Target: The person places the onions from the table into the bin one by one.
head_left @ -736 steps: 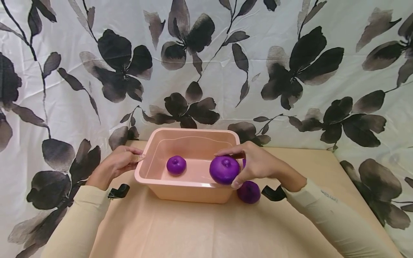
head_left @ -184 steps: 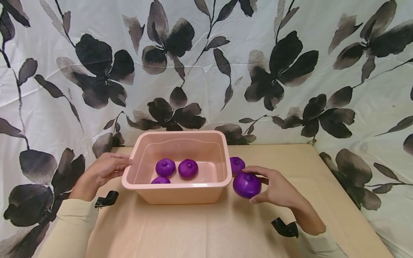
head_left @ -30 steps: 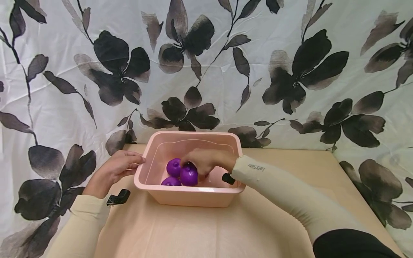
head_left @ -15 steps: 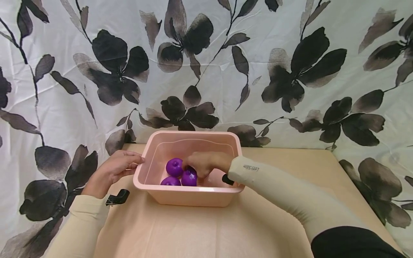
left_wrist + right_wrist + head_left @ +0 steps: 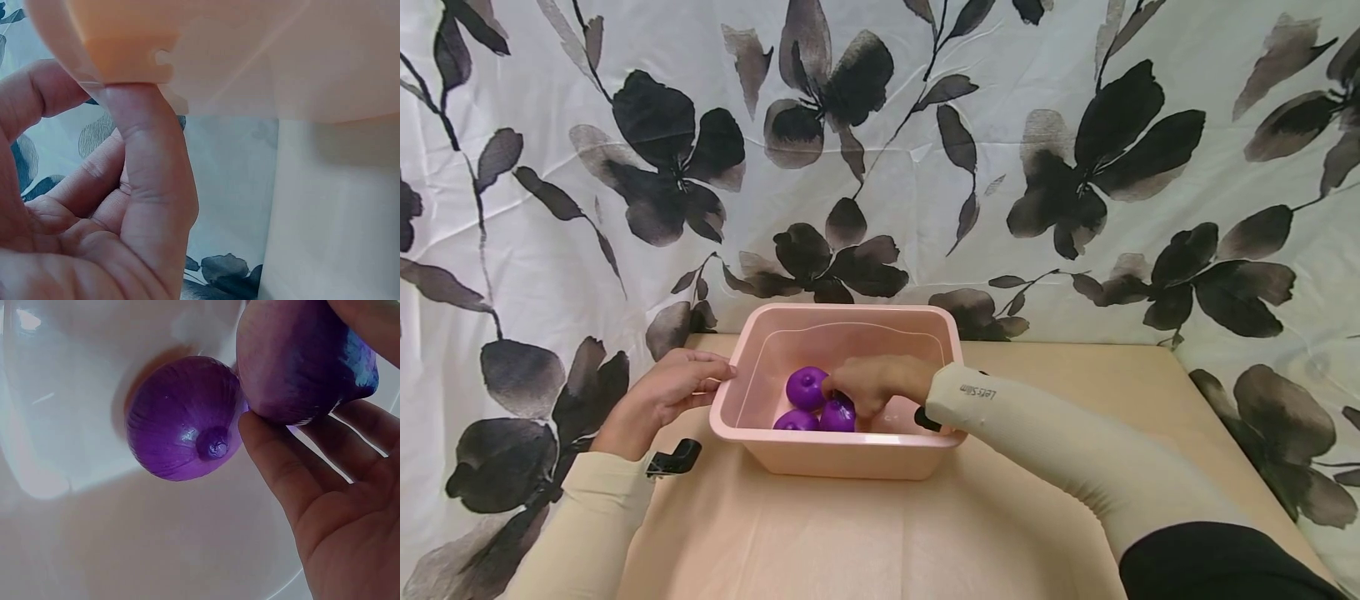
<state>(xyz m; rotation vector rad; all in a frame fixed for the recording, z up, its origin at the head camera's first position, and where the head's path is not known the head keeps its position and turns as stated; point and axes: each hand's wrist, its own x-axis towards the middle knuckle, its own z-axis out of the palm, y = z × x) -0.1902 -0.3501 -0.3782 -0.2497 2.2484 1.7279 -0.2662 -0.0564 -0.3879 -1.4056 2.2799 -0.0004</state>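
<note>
A pink plastic tub [image 5: 835, 457] stands on the table in the head view. My left hand [image 5: 672, 393] pinches its left rim; the left wrist view shows the thumb [image 5: 153, 169] and a finger at the tub's edge [image 5: 131, 62]. Reaching inside the tub, my right hand [image 5: 880, 382] grips a purple onion [image 5: 294, 362] by its sides. Another onion [image 5: 178, 422] lies right against it on the tub floor. From above, three onions show bunched at the left: one farther back [image 5: 806, 387], one near the front wall [image 5: 796, 420] and one under my fingers [image 5: 837, 414]. The right hand hides part of the tub floor.
A tan cover lies over the table [image 5: 895, 533]. Behind it hangs a white curtain [image 5: 925, 192] with dark flowers. The right forearm sleeve [image 5: 1045, 425] crosses the tub's right rim. A black wrist camera [image 5: 674, 458] sits on the left wrist.
Six seconds ago the right hand held an onion right of the tub, another behind it. Since one second ago, the hand and its onion have sunk slightly lower in the tub. Left hand stays.
</note>
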